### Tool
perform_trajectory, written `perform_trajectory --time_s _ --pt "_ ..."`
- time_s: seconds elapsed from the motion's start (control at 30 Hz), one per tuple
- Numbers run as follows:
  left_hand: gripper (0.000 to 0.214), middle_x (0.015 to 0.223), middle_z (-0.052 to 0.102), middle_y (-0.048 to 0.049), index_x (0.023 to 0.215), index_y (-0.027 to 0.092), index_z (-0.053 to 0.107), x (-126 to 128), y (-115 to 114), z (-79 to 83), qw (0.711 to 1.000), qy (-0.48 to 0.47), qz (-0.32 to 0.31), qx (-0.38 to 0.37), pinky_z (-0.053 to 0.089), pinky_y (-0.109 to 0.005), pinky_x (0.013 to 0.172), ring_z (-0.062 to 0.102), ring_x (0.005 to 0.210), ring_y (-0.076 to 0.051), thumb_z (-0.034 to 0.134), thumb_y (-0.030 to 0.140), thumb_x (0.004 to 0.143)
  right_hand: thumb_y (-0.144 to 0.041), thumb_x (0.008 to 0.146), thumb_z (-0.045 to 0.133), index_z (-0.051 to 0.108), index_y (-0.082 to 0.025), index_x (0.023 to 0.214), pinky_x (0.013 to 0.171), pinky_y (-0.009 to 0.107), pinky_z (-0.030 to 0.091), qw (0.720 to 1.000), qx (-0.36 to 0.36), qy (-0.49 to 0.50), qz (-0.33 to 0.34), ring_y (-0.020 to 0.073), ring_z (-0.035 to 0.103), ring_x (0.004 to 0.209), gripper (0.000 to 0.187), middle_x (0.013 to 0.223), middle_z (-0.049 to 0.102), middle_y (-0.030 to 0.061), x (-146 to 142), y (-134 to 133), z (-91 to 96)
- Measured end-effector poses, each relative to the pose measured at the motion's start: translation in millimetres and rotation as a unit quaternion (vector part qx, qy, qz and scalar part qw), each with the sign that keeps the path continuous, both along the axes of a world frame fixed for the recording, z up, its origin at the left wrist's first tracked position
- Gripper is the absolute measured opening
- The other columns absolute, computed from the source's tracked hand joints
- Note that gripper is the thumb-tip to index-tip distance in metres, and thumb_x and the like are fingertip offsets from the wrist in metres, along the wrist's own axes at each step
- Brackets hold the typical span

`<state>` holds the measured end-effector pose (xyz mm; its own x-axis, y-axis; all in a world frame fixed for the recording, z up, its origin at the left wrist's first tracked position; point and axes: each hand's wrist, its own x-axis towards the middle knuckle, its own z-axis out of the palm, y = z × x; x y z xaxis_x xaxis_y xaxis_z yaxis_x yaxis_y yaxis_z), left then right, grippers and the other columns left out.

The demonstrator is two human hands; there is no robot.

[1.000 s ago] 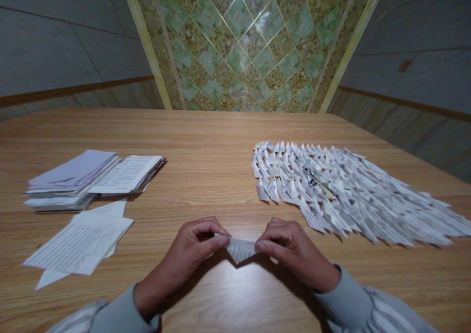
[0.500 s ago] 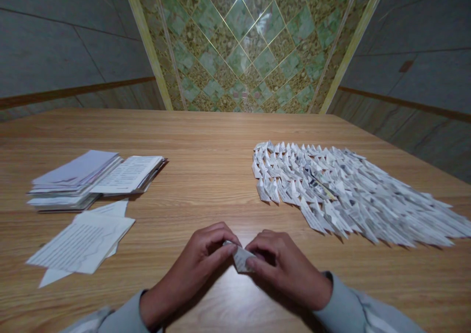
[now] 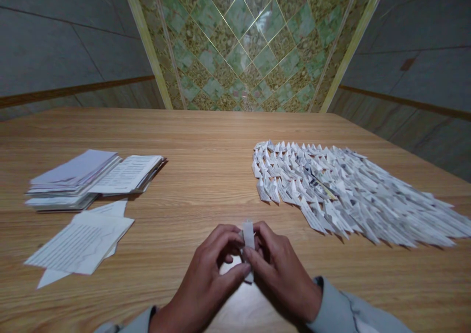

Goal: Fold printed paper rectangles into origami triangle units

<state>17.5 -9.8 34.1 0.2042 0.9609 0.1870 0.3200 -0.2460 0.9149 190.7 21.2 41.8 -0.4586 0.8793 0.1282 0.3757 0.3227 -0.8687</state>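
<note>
Between my hands, low in the middle of the head view, is a small folded piece of paper, seen as a narrow upright strip. My left hand grips its left side, with the thumb at the lower end and the fingers curled behind. On the other side, my right hand pinches the same paper, thumb pressed on its face. The fingers partly cover the fold. Nearest on the right lie many folded paper boats in close rows, most of them white with print.
A stack of paper sheets stands at the left, with a smaller printed pile leaning against it. Loose printed sheets overlap in front. All rest on a wooden table; a tiled wall rises beyond its far edge.
The folded paper has turned from lying slanted to a narrow upright strip. My hands have drawn closer together around it, and the left has shifted right.
</note>
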Motion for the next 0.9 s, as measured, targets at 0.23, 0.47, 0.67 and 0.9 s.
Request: perform_trajectory --time_s 0.23,0.47,0.67,0.9 --pt "0.016 0.102 0.068 -0.0046 0.095 0.022 0.064 1 2 -5.0 0.994 -0.095 0.012 -0.051 0.054 -0.028 0.071 0.064 0.087 -0.019 0.066 0.012 0.082 -0.032 0.102 0.045 0.058 -0.02 0.111 0.062 0.024 0.038 0.996 -0.047 0.068 0.044 0.0135 0.058 0.067 0.02 0.072 0.063 -0.0033 1 0 2.9" --pt "0.019 0.103 0.069 -0.0062 0.097 0.021 0.058 5 1 -4.2 0.978 -0.166 0.013 -0.122 0.056 -0.029 0.068 0.067 0.078 -0.017 0.065 0.014 0.08 -0.032 0.1 0.05 0.059 -0.02 0.109 0.063 0.023 0.039 0.996 -0.05 0.068 0.024 0.0127 0.058 0.068 0.017 0.076 0.064 -0.003 3 1 0.4" --pt "0.026 0.109 0.068 -0.0091 0.102 0.021 0.056 6 3 -5.4 0.98 -0.154 0.034 -0.122 0.057 -0.03 0.069 0.067 0.08 -0.017 0.062 0.014 0.077 -0.023 0.095 0.05 0.056 -0.02 0.108 0.057 0.024 0.036 0.999 -0.002 0.021 -0.028 0.0133 0.055 0.061 0.014 0.07 0.059 -0.0039 1 1 -1.5" --pt "0.042 0.128 0.061 -0.0156 0.123 0.021 0.049 8 1 -5.1 0.984 -0.128 0.053 -0.112 0.058 -0.037 0.082 0.066 0.107 -0.025 0.058 0.016 0.082 -0.01 0.08 0.059 0.054 -0.021 0.112 0.066 0.028 0.039 0.984 0.149 -0.053 -0.083 0.0179 0.057 0.072 0.034 0.079 0.061 -0.0009 -3 -2 -10.2"
